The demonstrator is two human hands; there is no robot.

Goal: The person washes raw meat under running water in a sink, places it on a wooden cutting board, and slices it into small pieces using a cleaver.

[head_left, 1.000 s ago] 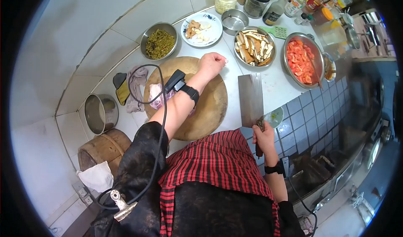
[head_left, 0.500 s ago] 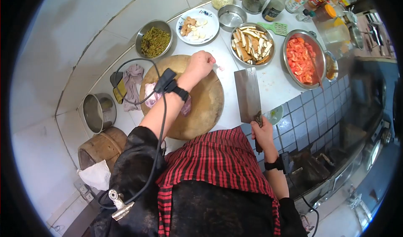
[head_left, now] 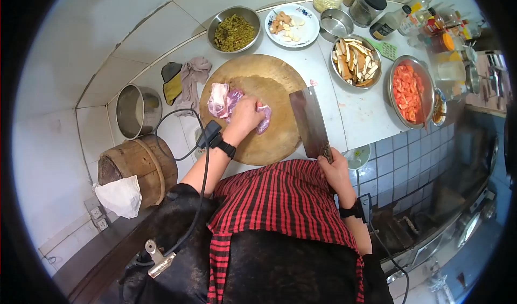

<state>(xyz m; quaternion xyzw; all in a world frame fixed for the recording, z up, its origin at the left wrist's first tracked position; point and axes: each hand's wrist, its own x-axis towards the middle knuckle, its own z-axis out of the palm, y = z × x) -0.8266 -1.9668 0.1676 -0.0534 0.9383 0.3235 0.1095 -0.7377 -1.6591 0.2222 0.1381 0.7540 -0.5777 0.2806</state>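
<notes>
The raw meat lay on the left half of the round wooden board, near its middle, one pale, fatty lump at the left and darker red flesh running right. The left hand was on top of it, fingers curled down against the right end; their undersides were hidden, so whether they were clamped on it I cannot tell. The right hand was wrapped firmly round the handle of a broad knife, whose blade reached over the board's right edge. The board rested on the white desk. A grey rag lay to its left, with a metal pot farther left and a wooden bucket nearer, a white cloth hanging off it. Beyond the board stood a bowl of chopped greens and, just right of that, a plate with ginger and garlic. Farther right were a bowl of brown-edged white strips and another bowl of cut tomatoes.
</notes>
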